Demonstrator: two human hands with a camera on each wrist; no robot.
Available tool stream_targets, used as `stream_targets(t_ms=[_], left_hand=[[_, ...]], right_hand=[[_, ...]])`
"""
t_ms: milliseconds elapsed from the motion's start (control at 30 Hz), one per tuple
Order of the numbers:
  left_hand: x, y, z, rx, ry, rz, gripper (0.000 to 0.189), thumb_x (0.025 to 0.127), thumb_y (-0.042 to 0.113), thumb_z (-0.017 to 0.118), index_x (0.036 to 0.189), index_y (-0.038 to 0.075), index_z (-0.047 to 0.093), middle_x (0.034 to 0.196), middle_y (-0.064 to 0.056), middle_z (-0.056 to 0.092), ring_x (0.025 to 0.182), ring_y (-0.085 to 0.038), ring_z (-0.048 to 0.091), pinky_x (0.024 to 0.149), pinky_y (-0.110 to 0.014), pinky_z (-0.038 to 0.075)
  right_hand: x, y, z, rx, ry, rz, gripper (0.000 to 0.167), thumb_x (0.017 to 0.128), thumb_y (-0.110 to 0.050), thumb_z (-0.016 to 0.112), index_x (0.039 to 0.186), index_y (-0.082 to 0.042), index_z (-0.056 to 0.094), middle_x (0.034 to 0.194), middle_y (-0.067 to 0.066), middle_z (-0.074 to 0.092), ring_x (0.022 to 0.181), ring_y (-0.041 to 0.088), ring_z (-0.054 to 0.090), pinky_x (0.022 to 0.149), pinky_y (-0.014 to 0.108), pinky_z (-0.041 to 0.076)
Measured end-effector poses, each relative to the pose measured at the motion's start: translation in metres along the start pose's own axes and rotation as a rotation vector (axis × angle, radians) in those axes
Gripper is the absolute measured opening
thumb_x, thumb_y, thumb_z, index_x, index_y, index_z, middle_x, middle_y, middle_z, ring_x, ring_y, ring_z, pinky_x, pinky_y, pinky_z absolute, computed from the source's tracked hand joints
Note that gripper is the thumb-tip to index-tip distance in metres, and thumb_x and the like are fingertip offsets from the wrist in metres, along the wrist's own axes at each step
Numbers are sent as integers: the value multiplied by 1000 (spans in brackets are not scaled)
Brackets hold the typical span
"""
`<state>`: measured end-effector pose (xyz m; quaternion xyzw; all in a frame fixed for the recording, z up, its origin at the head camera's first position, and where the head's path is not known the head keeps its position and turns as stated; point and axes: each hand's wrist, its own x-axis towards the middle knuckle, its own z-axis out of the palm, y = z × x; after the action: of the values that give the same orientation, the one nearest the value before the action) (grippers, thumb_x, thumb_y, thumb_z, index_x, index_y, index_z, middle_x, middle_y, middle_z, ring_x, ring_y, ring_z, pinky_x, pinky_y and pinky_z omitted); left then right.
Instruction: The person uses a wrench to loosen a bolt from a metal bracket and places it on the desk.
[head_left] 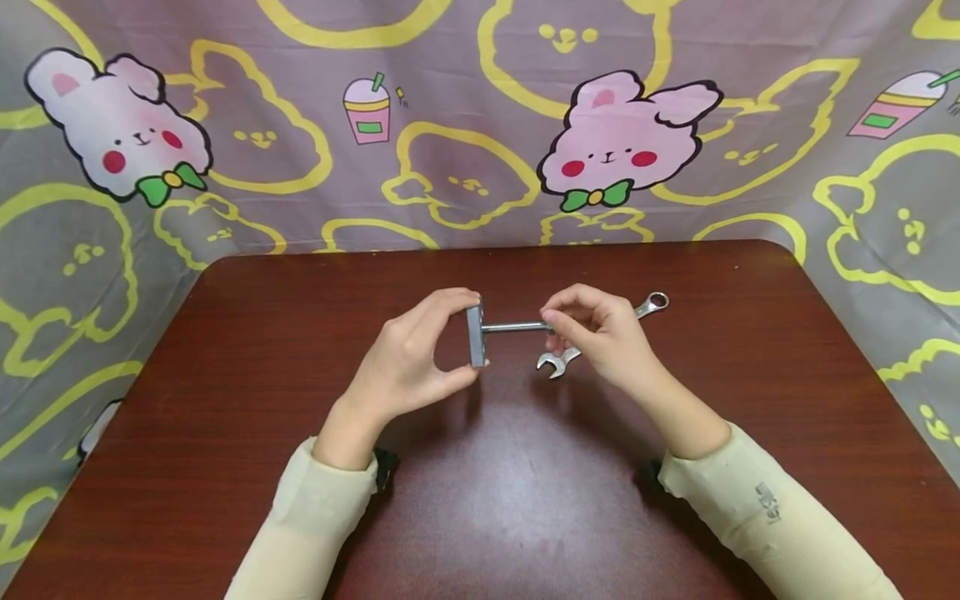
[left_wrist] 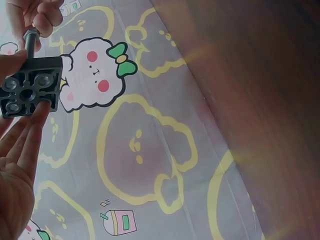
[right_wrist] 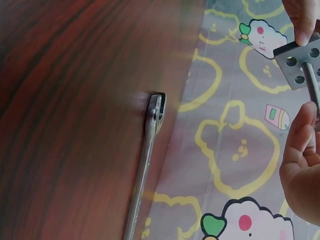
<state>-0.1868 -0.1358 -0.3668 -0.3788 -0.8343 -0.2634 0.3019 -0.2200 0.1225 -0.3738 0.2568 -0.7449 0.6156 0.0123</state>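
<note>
My left hand (head_left: 405, 354) grips a small grey square plate (head_left: 475, 337) by its top and bottom edges, thumb below and fingers above. A long metal bolt (head_left: 516, 327) stands out sideways from the middle of the plate. My right hand (head_left: 603, 329) pinches the bolt's far end between thumb and fingers. Several round holes and ribs mark one face of the plate (left_wrist: 20, 95) in the left wrist view. Threads show on the bolt (right_wrist: 312, 87) in the right wrist view. Below the right hand, partly hidden by it, a combination wrench (head_left: 555, 363) lies on the table.
The dark red-brown wooden table (head_left: 480, 517) has rounded back corners. A patterned cloth curtain (head_left: 465, 108) hangs behind it and on both sides. The wrench's ring end (head_left: 657, 301) points to the back right.
</note>
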Motion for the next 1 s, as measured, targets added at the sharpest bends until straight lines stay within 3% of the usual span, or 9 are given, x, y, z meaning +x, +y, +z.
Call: stream_targets(t_ms=[333, 467, 667, 833, 1000], left_hand=[[-1, -3, 1, 8, -12, -38, 67, 65, 14, 85, 124, 1, 56, 121, -11, 64, 111, -22, 64, 95, -35, 56], [-1, -3, 1, 8, -14, -46, 68, 65, 15, 85, 125, 1, 56, 120, -10, 65, 109, -22, 65, 94, -35, 56], [-1, -3, 1, -9, -21, -70, 67, 66, 17, 86, 124, 2, 56, 117, -7, 65, 104, -21, 65, 91, -34, 57], [-1, -3, 0, -8, -22, -77, 67, 66, 17, 86, 125, 3, 56, 118, -7, 64, 105, -19, 65, 91, -34, 56], [-1, -2, -1, -6, -16, -60, 68, 66, 15, 85, 125, 2, 55, 121, -8, 64, 109, -20, 64, 94, -34, 56]], right_hand=[[-1, 1, 2, 39, -4, 29, 23, 89, 6, 66, 111, 10, 63, 89, -6, 69, 73, 10, 71, 70, 28, 61], [-2, 1, 3, 57, -18, 28, 30, 86, 11, 66, 116, 11, 62, 88, -7, 69, 75, 12, 73, 70, 29, 61], [-4, -1, 3, 34, -6, -5, 27, 85, 11, 68, 111, 8, 65, 82, -6, 71, 77, 10, 74, 67, 22, 59], [-4, 0, 4, 36, -7, -60, 27, 83, 14, 68, 109, 9, 65, 88, -8, 71, 78, 8, 72, 64, 17, 55], [-2, 1, 2, -18, -16, -60, 27, 84, 9, 70, 110, 7, 66, 96, -16, 69, 80, 4, 69, 68, 16, 55]])
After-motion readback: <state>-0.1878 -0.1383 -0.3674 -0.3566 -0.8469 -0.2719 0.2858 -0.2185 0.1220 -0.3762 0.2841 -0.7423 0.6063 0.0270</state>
